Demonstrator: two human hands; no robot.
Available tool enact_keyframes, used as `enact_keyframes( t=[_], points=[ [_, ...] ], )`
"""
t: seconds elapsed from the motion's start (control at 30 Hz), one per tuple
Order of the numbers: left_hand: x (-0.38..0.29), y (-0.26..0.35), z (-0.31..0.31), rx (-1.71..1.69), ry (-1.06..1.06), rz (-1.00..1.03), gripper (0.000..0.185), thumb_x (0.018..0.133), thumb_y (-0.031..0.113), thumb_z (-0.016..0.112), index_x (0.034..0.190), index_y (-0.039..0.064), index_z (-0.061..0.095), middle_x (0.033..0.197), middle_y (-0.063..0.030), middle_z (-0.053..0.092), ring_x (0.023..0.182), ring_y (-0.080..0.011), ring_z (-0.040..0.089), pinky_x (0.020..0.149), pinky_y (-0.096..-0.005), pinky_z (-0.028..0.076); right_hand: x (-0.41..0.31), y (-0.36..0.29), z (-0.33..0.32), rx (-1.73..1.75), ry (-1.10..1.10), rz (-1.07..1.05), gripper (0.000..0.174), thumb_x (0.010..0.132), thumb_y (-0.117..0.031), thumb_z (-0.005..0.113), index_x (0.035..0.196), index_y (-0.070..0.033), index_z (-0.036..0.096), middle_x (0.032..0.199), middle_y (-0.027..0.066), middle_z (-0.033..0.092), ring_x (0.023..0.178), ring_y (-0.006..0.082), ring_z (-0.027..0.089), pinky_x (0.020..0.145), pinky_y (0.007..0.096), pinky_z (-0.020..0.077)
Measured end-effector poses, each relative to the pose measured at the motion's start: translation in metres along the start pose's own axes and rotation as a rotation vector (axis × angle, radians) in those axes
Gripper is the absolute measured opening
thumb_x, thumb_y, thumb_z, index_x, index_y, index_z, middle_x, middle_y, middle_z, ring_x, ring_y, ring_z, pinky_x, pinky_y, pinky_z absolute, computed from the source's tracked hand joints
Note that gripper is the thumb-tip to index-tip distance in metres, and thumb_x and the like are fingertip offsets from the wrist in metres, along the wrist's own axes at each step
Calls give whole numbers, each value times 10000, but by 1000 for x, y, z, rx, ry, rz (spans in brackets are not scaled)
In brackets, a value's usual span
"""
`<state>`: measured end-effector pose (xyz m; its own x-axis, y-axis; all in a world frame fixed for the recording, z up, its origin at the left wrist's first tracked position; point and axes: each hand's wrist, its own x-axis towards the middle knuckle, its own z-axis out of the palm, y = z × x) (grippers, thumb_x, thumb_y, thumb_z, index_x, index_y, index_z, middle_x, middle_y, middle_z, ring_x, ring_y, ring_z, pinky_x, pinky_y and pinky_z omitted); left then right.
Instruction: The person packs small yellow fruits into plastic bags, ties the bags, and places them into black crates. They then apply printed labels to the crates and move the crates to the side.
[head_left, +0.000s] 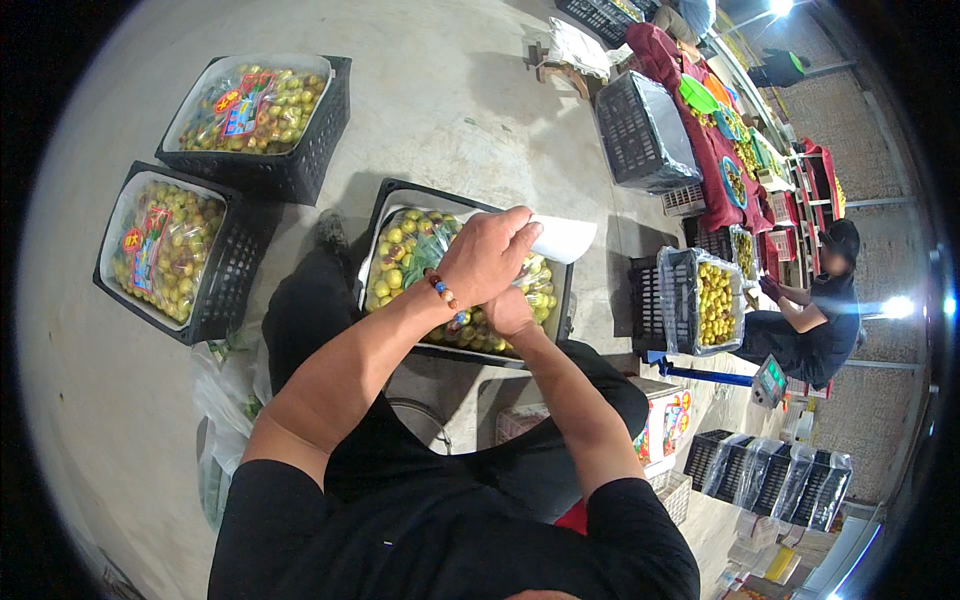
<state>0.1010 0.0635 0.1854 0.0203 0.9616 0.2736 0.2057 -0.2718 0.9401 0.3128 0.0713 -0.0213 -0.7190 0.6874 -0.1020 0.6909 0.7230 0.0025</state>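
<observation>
Between my knees stands a black plastic crate (381, 196) with a pale liner, full of yellow-green and reddish fruit (391, 247), probably jujubes, under clear plastic film. Green leaves (429, 251) lie among the fruit. My left hand (486, 251), with a bead bracelet (441, 288) at its wrist, is closed above the crate's middle. A white sheet (562, 235) sticks out beyond its fingers towards the right. Just below, touching it, my right hand (510, 311) is closed at the gathered plastic film; its fingertips are partly hidden.
Two filled black crates (330, 112) (225, 262) with printed labels stand at the left, near a plastic bag (225, 420) of leaves. At the right are a lined fruit crate (679, 300), a scale display (769, 381), stacked crates (765, 476), a red-draped table (701, 150) and a seated person (825, 307).
</observation>
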Motion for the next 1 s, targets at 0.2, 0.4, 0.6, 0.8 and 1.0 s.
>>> enact_keyframes(
  t=[0.2,0.4,0.6,0.8,1.0],
  points=[
    [0,-1,5,75,-33,27,296,1046,200,587,874,-35,532,730,-221,636,699,-373,688,593,-423,469,-1,12,10,203,47,-107,397,891,-163,607,1267,-43,646,1224,224,665,1072,401,670,882,499,552],
    [2,-12,10,50,2,16,295,1045,205,588,877,-34,542,729,-216,635,645,-375,628,595,-435,457,18,6,16,452,-98,76,444,1003,-183,566,1430,-63,545,1419,224,592,1329,358,558,1103,453,451],
    [6,5,23,15,-97,8,255,1030,225,596,942,-13,566,764,-260,626,781,-496,621,651,-538,453,6,38,108,658,331,190,250,916,-203,596,1106,-94,717,946,194,739,799,388,728,674,511,575],
    [-6,-12,-7,92,-8,62,280,1030,191,600,902,-50,538,732,-239,600,641,-381,625,586,-440,446,23,-18,9,329,102,374,237,941,-234,606,1130,-97,646,1012,208,717,731,400,720,642,525,571],
    [-17,-29,-15,102,-154,-9,242,1008,179,617,908,-36,569,742,-248,587,679,-411,615,607,-468,448,3,-22,10,315,116,482,263,950,-233,619,1153,-78,558,1103,215,660,776,445,705,702,552,573]
  ],
)
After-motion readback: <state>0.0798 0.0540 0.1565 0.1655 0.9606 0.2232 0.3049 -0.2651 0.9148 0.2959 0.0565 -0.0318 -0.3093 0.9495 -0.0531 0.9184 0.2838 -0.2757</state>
